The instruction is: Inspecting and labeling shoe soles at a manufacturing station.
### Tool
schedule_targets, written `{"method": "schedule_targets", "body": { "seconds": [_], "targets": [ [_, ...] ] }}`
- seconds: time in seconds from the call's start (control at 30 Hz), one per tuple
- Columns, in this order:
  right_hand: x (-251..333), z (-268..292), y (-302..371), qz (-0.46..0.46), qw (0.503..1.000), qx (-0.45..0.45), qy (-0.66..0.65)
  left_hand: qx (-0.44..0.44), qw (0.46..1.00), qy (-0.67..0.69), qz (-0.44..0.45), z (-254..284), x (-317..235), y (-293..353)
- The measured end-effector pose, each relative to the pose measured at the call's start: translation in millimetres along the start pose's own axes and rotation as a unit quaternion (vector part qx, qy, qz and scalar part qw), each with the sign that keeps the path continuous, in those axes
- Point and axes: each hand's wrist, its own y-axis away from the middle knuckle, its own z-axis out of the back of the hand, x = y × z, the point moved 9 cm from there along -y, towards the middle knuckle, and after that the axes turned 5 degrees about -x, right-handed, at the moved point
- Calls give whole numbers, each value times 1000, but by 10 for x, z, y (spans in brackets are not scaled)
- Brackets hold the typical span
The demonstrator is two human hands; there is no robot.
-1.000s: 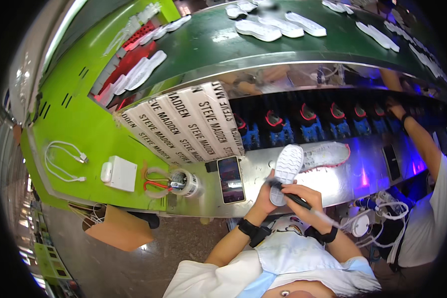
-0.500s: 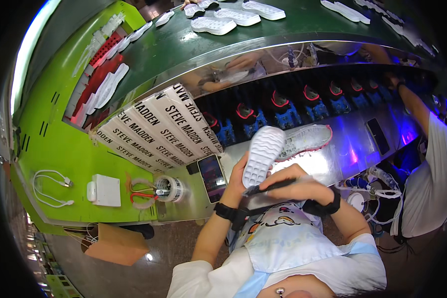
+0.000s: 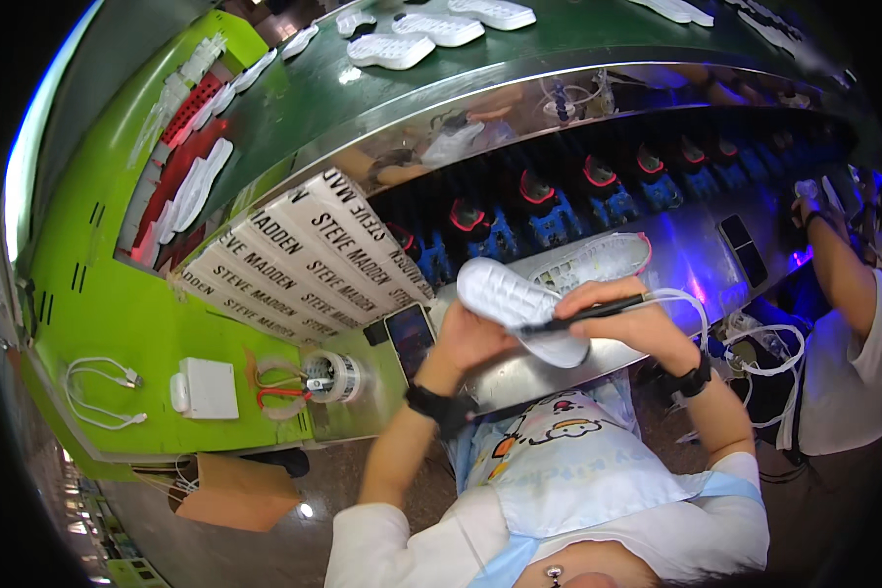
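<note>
In my left hand (image 3: 468, 338) is a white shoe sole (image 3: 495, 292), tilted so one end points to the upper left. My fingers wrap its near side. Closed round a slim black pen-like tool (image 3: 608, 308) is my right hand (image 3: 642, 323); a pale tube trails from the tool's back end. The tool's front end lies against or just over the sole, too blurred to tell. Just behind, a white-grey shoe piece with pink edging (image 3: 598, 261) rests on the metal ledge (image 3: 696, 279).
Several dark shoes on blue holders (image 3: 537, 186) line a channel beyond the ledge. White soles (image 3: 392, 51) lie on the green belt (image 3: 519, 59). Leftward are a printed box (image 3: 304, 260), a phone (image 3: 412, 331) and a tape roll with tools (image 3: 335, 377). A co-worker's arm (image 3: 838, 260) reaches in at right.
The sole has turned from near upright to a slant toward the upper left. My right hand and tool have shifted up and right along it. The co-worker's arm at right has moved lower.
</note>
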Motion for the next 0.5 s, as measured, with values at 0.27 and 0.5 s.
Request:
{"method": "schedule_targets", "body": {
  "seconds": [0.27,0.5],
  "targets": [
    [35,-254,10,184,943,-204,189,32,962,100,-252,-109,244,-31],
    [-20,-422,-53,109,986,-105,70,-119,923,26,-365,-102,-22,77]
  ]
}}
